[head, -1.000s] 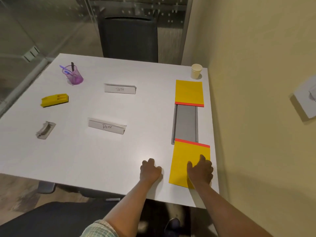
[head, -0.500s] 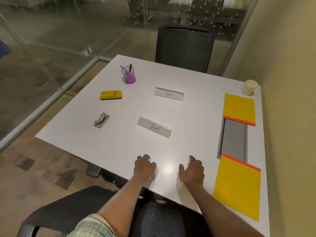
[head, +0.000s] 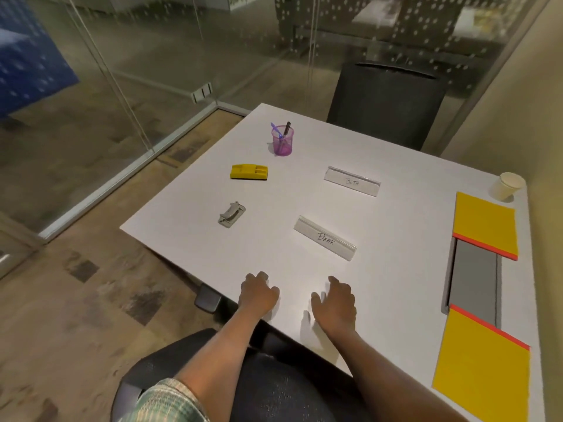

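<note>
- Both hands grasp nothing: left hand (head: 259, 295) loosely curled, right hand (head: 335, 303) relaxed, each resting on the table (head: 396, 208).
- Bear plate (head: 325, 238) lies straight ahead of my right fingertips, apart from them; my left hand sits farther off.
- Its long axis slants across my reach, right end nearer me, so I judge the right hand should take it.

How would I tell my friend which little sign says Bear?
Start at the white table. Just beyond the left hand and right hand at its near edge lies a clear name plate. It reads Bear in handwriting; the other plate, reading Beta, lies farther away.
</note>
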Tool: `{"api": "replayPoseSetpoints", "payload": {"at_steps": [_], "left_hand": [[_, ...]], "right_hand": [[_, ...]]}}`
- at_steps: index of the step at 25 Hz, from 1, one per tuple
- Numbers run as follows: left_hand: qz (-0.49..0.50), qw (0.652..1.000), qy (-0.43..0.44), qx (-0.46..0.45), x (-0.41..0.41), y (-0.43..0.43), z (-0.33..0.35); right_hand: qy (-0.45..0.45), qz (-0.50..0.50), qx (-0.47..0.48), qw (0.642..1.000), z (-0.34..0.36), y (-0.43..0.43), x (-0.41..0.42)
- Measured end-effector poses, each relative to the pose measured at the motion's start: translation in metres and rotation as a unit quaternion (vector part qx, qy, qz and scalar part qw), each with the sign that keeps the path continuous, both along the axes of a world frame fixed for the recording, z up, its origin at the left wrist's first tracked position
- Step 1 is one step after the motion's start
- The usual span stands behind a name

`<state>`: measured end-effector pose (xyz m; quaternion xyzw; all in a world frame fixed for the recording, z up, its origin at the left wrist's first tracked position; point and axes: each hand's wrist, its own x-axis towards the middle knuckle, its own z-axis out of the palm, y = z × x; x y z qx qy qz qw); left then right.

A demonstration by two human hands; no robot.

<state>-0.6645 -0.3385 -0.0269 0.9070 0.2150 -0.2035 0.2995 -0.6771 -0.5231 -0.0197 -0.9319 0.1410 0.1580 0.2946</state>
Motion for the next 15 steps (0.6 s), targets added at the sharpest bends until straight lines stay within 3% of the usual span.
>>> {"api": "replayPoseSetpoints", "payload": {"at_steps": [10,15], "left_hand": [[-0.172,0.973,0.01,0.156,0.026,0.055,-0.023],[-0.225,0.957,0.115,0.142,0.037,0.064,-0.058]], "right_hand": [[-0.008,0.114,0.019,0.993,-0.013,0.082,0.037],[0.0,0.167,0.01,0.986,-0.028,0.113,0.078]]}}
